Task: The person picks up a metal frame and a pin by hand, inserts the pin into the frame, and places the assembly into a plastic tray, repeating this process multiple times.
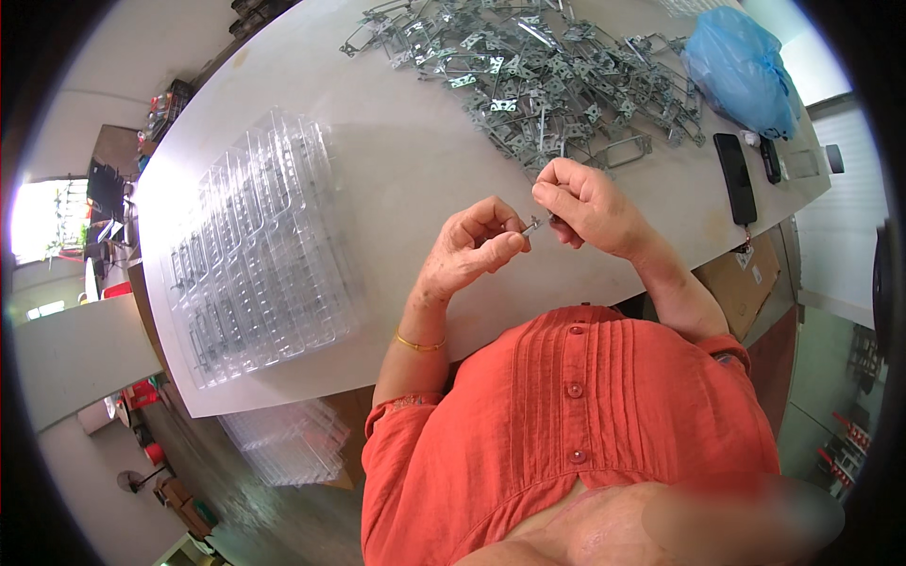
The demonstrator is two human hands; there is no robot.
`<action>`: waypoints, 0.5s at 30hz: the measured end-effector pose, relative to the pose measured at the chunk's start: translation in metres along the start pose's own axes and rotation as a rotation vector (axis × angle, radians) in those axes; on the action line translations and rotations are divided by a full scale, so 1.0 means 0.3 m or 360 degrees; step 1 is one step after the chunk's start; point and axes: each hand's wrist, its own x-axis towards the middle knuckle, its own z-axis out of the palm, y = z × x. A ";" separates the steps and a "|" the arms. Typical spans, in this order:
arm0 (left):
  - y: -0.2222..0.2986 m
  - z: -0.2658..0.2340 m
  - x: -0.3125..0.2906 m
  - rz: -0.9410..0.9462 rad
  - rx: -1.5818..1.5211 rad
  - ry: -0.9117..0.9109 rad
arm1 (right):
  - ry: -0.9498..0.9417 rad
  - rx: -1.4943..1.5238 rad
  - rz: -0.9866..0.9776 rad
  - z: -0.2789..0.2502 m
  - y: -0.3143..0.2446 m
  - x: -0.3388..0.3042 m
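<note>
Above the near part of the table, my two hands are close together. My left hand [475, 243] pinches a small metal bracket [533, 226] between thumb and forefinger, its end sticking out toward the other hand. Closed in a pinch just to the right, my right hand [596, 209] has its fingers curled inward; what lies in them is mostly hidden. Beyond both hands spreads a heap of thin metal brackets [557, 90], tangled together. A stack of clear plastic trays [255, 250] lies left of my left hand, with rows of metal parts showing through the plastic.
At the far right of the white table [406, 141] sits a blue plastic bag [741, 71]. A black phone [735, 179] and a small black object [769, 161] lie nearer. More clear trays [288, 441] are below the table's left edge; a cardboard box [746, 288] stands at right.
</note>
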 end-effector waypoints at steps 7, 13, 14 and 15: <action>-0.028 -0.014 -0.002 0.0033 -0.0164 -0.0214 | 0.0334 -0.0530 -0.0426 -0.011 0.046 0.033; -0.035 -0.029 0.011 0.0132 -0.0506 0.0027 | 0.0183 -0.0075 -0.0133 -0.010 -0.036 -0.053; -0.034 -0.032 0.013 0.0147 -0.0529 0.0098 | 0.0185 -0.0075 -0.0134 -0.002 -0.032 -0.064; -0.034 -0.032 0.016 0.0159 -0.0550 0.0164 | 0.0122 -0.0074 -0.0149 0.009 -0.024 -0.074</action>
